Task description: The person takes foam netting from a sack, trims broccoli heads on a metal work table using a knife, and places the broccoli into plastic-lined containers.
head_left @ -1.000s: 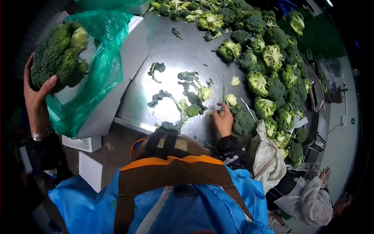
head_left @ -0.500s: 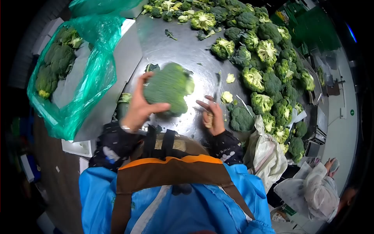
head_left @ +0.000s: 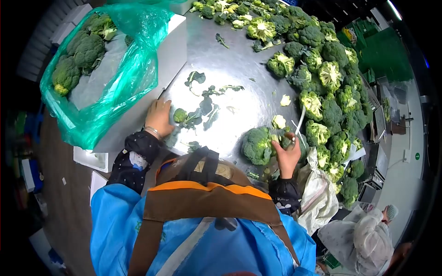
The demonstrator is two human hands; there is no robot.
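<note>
My left hand (head_left: 159,118) rests at the left edge of the metal table, fingers stretched out and holding nothing. Beside it lie a small broccoli floret (head_left: 179,115) and loose broccoli leaves (head_left: 207,105). My right hand (head_left: 288,156) is closed around a knife; its pale blade (head_left: 301,120) points away from me toward the broccoli pile. Just left of that hand, a large broccoli head (head_left: 257,146) sits on the table with its crown toward me. Another broccoli head behind my right fingers is partly hidden.
A large broccoli pile (head_left: 331,73) covers the table's right side. At left stands a white box (head_left: 172,53) lined with a green plastic bag (head_left: 147,60), with several broccoli heads inside. A white sack (head_left: 317,198) hangs near my right arm. Another person (head_left: 368,239) is at lower right.
The broccoli head has left my left hand and now sits by my right hand. My right hand has moved right with the knife. Leaf scraps show where the head was.
</note>
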